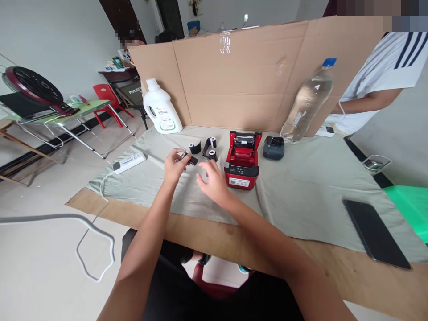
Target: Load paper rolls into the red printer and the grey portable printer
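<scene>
Your main risk is the grip itself: the dark piece (193, 160) sits between the fingertips of your left hand (174, 167), above the cloth (310, 191) and in front of the rolls, so a slack pinch or a poke from the other side could send it down among them. A reach farther back could knock the left roll (194, 147) or the front roll (213, 155), since both are just beyond your fingers and nothing visible braces them. Your right hand (214, 183) is also near the printer (242, 171); a wide swing to the right could bump its body or the raised lid (245, 139). The cloth lies creased over the surface (133, 205), so dragging a wrist might tug it and shift what stands there. As for your hands, the left is closed to a narrow pinch on the dark piece. The right is loosely spread, thumb and fingers apart, with nothing visible in it; its fingertips are just beside the piece's end, and you cannot tell from this angle whether they touch.
</scene>
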Tool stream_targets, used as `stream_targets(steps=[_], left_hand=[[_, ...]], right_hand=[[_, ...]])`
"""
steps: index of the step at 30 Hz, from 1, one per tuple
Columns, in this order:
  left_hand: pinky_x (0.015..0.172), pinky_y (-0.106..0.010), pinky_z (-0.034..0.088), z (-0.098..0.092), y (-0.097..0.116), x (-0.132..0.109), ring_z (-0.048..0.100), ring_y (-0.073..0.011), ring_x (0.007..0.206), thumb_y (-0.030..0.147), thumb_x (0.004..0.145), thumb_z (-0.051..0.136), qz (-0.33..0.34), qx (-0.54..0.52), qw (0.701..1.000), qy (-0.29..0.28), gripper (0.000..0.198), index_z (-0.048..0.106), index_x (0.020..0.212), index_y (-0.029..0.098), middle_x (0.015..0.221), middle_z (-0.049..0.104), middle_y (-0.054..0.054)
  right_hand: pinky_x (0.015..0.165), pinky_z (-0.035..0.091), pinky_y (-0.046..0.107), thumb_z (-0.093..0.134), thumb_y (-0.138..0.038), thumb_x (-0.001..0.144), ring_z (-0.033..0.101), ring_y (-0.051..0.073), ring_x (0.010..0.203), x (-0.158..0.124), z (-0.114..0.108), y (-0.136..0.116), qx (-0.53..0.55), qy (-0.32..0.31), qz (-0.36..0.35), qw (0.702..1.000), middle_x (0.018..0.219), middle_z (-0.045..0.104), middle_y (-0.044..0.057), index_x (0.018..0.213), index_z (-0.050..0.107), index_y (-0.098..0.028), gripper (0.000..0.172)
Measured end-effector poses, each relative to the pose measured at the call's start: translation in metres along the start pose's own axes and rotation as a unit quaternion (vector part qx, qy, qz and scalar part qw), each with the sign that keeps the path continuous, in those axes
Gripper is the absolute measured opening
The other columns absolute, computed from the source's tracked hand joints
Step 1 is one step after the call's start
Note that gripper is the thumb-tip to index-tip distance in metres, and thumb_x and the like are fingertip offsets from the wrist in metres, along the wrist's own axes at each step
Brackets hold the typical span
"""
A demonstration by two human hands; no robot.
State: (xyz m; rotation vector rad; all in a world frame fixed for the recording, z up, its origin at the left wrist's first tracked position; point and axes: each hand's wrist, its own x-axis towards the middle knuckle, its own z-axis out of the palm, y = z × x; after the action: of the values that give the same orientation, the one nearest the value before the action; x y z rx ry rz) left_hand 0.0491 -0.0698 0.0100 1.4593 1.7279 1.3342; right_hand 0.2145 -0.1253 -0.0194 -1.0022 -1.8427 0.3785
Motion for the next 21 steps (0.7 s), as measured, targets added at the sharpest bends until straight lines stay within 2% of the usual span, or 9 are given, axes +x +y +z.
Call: stream_targets(steps=[2,4,7,10,15,18,21], left_hand=[[0.047,-0.022,0.043,0.001,0.025,-0.006,0.071,-0.0170,0.067,0.046,0.075,0.074,-0.031,-0.122,0.991,-0.051,0.044,0.064,0.109,0.019,0.079,0.066,-0.001],[0.041,-0.019,0.037,0.005,0.047,-0.011,0.070,-0.0151,0.063,0.046,0.070,0.080,-0.060,-0.188,0.976,-0.088,0.046,0.067,0.105,0.018,0.083,0.069,-0.003],[0.036,-0.018,0.029,0.015,0.072,-0.018,0.066,-0.0123,0.055,0.048,0.069,0.084,-0.071,-0.220,0.966,-0.116,0.044,0.067,0.094,0.017,0.077,0.069,-0.003],[0.034,-0.018,0.026,0.029,0.083,-0.025,0.057,-0.0090,0.046,0.056,0.071,0.084,-0.051,-0.234,0.964,-0.117,0.045,0.062,0.081,0.018,0.065,0.063,0.000],[0.033,-0.021,0.018,0.053,0.081,-0.037,0.038,-0.0050,0.036,0.068,0.069,0.082,-0.034,-0.266,0.958,-0.100,0.056,0.051,0.071,0.021,0.054,0.051,0.005],[0.037,-0.022,0.019,0.066,0.068,-0.042,0.030,-0.0047,0.038,0.073,0.076,0.073,0.002,-0.267,0.959,-0.094,0.056,0.054,0.074,0.021,0.054,0.042,0.007],[0.046,-0.022,0.033,0.078,0.046,-0.047,0.038,-0.0075,0.048,0.071,0.081,0.070,0.085,-0.242,0.966,-0.026,0.049,0.063,0.094,0.023,0.063,0.042,0.006]], right_hand=[[0.089,0.054,0.036,0.060,-0.023,0.092,0.063,0.023,0.103,0.008,-0.017,0.002,0.000,0.013,-0.015,1.000,0.125,0.058,0.012,0.131,0.055,-0.021,0.039],[0.090,0.056,0.038,0.059,-0.022,0.094,0.063,0.025,0.109,0.014,-0.028,0.000,-0.027,0.016,-0.024,0.999,0.134,0.053,0.014,0.138,0.054,-0.021,0.044],[0.088,0.056,0.039,0.050,-0.015,0.097,0.064,0.025,0.107,0.022,-0.046,-0.004,-0.078,0.042,-0.002,0.996,0.141,0.049,0.014,0.138,0.056,-0.023,0.043],[0.091,0.055,0.039,0.048,-0.010,0.096,0.063,0.025,0.111,0.035,-0.074,-0.004,-0.078,0.041,-0.004,0.996,0.137,0.054,0.011,0.133,0.060,-0.024,0.041],[0.093,0.052,0.037,0.055,-0.013,0.095,0.062,0.025,0.115,0.050,-0.120,-0.003,-0.096,-0.055,-0.071,0.991,0.124,0.064,0.008,0.124,0.066,-0.024,0.033],[0.088,0.051,0.035,0.057,-0.016,0.094,0.064,0.024,0.105,0.053,-0.135,0.001,-0.104,-0.066,-0.037,0.992,0.117,0.068,0.007,0.119,0.069,-0.023,0.028],[0.084,0.051,0.033,0.061,-0.021,0.093,0.066,0.021,0.092,0.054,-0.148,0.015,-0.084,-0.076,0.022,0.993,0.109,0.073,0.006,0.116,0.072,-0.021,0.026]])
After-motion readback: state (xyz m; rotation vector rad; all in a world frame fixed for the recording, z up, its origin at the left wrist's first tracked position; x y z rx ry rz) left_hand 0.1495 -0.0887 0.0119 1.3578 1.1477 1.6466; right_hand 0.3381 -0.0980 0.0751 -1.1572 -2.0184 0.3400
